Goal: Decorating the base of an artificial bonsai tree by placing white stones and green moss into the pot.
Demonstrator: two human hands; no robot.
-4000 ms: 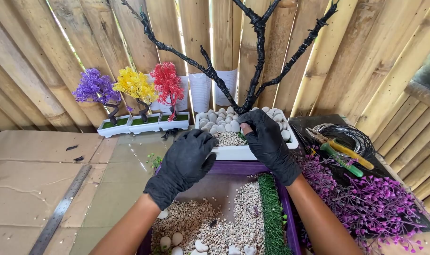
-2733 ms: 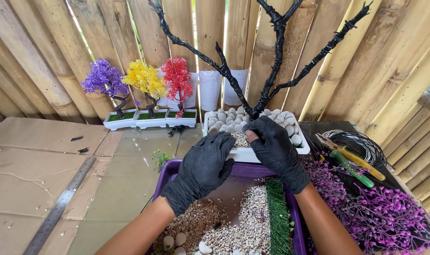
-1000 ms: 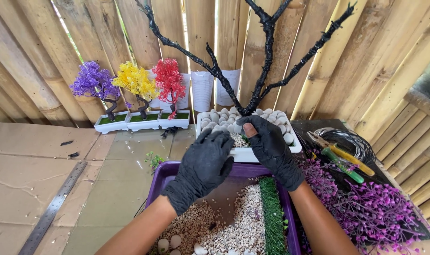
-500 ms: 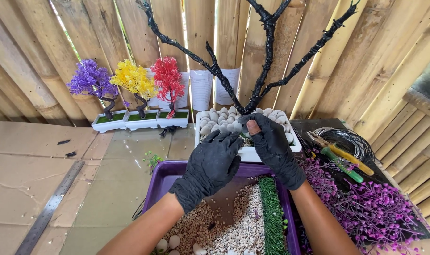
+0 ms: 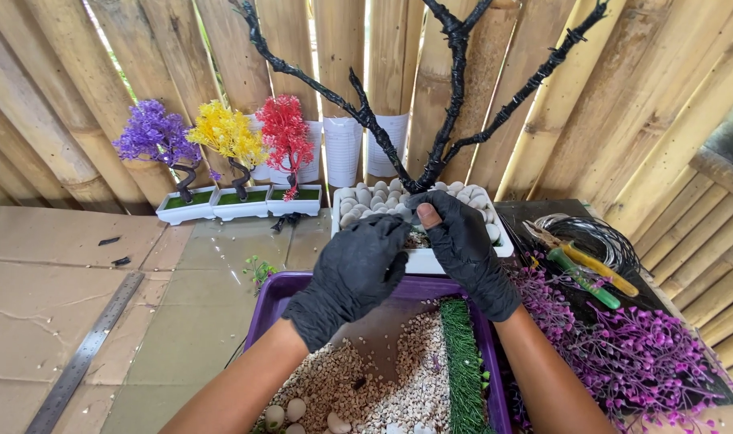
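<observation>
A black wire tree (image 5: pixel 443 120) stands in a white rectangular pot (image 5: pixel 431 259) ringed with white stones (image 5: pixel 366 197). Both my hands wear black gloves and meet over the pot's near side at the foot of the trunk. My left hand (image 5: pixel 354 269) is cupped with bent fingers over the pot's front edge. My right hand (image 5: pixel 463 245) has its thumb and fingers drawn together by the trunk base, the thumb tip showing through a torn glove. Whatever lies under the fingers is hidden. Below my wrists sits a purple tray (image 5: pixel 266 309) of gravel (image 5: pixel 382 378).
A green grass strip (image 5: pixel 461 370) lies in the tray. Three small trees, purple (image 5: pixel 153 137), yellow (image 5: pixel 225 133) and red (image 5: pixel 286 133), stand by the bamboo wall. Purple flower sprigs (image 5: pixel 640 354), pliers (image 5: pixel 583 269) and a wire coil (image 5: pixel 595 233) lie at right, a steel ruler (image 5: pixel 85 354) at left.
Both hands have moved up from over the tray to the pot and closed in together at the trunk base. The pot and tree have stayed put.
</observation>
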